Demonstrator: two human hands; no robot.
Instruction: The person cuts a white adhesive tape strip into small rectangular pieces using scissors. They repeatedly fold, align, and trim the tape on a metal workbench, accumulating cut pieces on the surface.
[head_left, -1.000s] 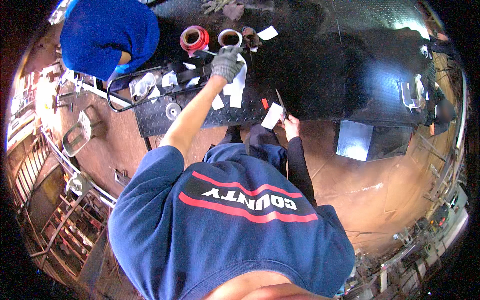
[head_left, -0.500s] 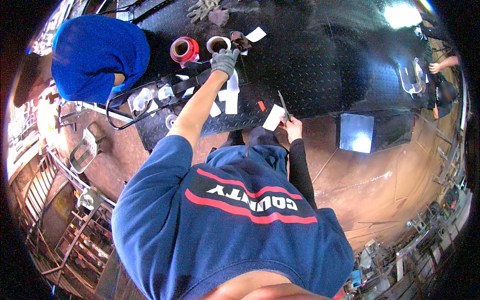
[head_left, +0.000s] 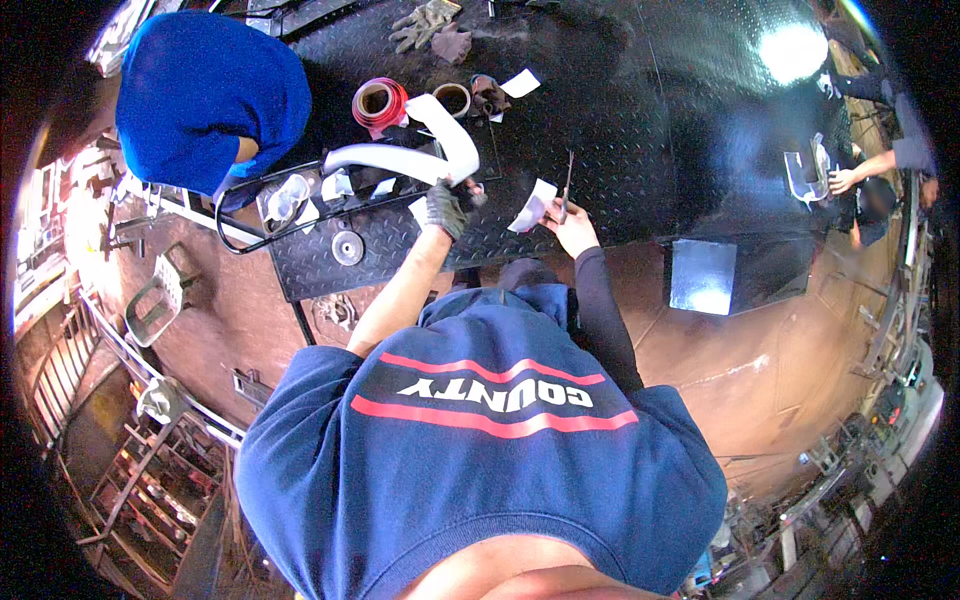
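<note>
Two hands by the near edge of the black table (head_left: 625,195). Gloved left hand (head_left: 446,212) with fingers curled at the bend of the long white strip (head_left: 450,135); cannot tell whether closed on it or merely touching. From that bend, runs toward 11 o'clock along one length, toward 9 along the other. Lies nearest the left hand, about 10 o'clock from the bare right hand (head_left: 574,234). There, fingers closed around scissors (head_left: 567,187), blades toward 12, plus a white piece (head_left: 530,212) toward 10.
</note>
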